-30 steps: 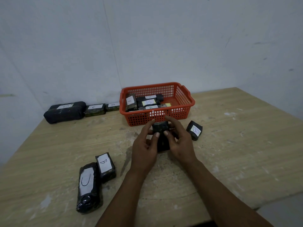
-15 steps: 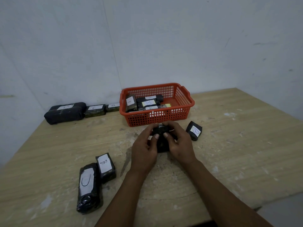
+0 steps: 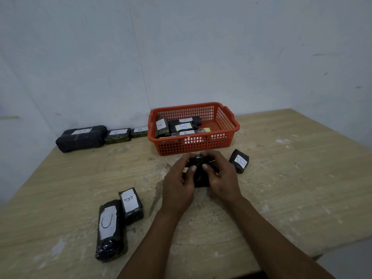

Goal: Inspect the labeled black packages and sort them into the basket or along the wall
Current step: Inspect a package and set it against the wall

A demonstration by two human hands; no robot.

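Note:
Both hands hold one small black package (image 3: 199, 174) at the table's middle, just in front of the red basket (image 3: 231, 125). My left hand (image 3: 178, 186) grips its left side and my right hand (image 3: 222, 178) its right side, thumbs on top. Its label is mostly hidden. The basket holds several labeled black packages (image 3: 182, 126). A small package marked B (image 3: 239, 161) lies to the right of my hands. At the near left lie a long package marked C (image 3: 109, 229) and a shorter one marked B (image 3: 130, 204), side by side.
Along the back wall at the left sit a large black package (image 3: 81, 137), a package marked C (image 3: 117, 135) and a small one marked B (image 3: 140, 131). The wooden table (image 3: 291, 188) ends at the right and near edges.
The package in my hands has been tipped and lowered slightly toward the table; both hands shifted a little with it. Nothing else moved.

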